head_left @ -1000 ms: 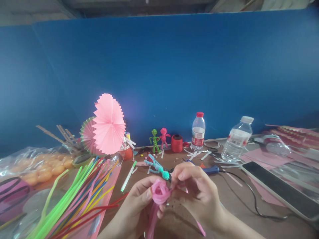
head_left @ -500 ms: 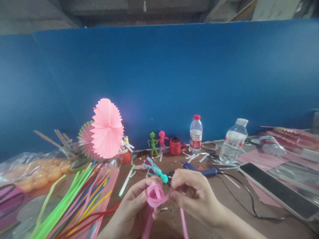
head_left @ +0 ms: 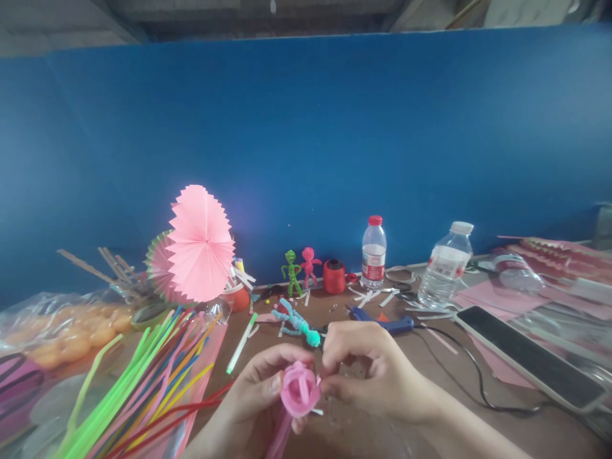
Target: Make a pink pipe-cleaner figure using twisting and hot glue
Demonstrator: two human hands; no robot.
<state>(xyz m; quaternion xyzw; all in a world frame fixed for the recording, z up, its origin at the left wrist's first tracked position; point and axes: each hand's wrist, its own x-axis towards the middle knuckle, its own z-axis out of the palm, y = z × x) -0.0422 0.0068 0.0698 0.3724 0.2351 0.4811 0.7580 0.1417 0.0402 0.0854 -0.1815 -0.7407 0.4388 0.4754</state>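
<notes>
My left hand (head_left: 261, 389) is closed around a pink pipe-cleaner coil (head_left: 300, 389), a rounded loop with strands crossing inside it. A bundle of pink stems (head_left: 278, 438) runs down from it below my fingers. My right hand (head_left: 368, 370) is pinched at the coil's right edge, where a short bit of pink pipe cleaner meets the fingertips. Just beyond my hands lies a light-blue pipe-cleaner figure (head_left: 299, 322) with a turquoise head. Behind it, a green figure (head_left: 291, 273) and a pink figure (head_left: 310, 264) stand against the wall.
Loose pipe cleaners (head_left: 129, 382) fan out at left, near a pink paper rosette (head_left: 203, 245). A blue glue gun (head_left: 387, 324) with a black cord, two bottles, a red thread spool (head_left: 333, 278) and a phone (head_left: 528, 357) lie around. A white marker (head_left: 241, 344) is left of centre.
The pink strand that hung below my right hand is no longer visible. My right fingertips are now closer to the coil, and the coil has turned slightly. The view has tilted a little.
</notes>
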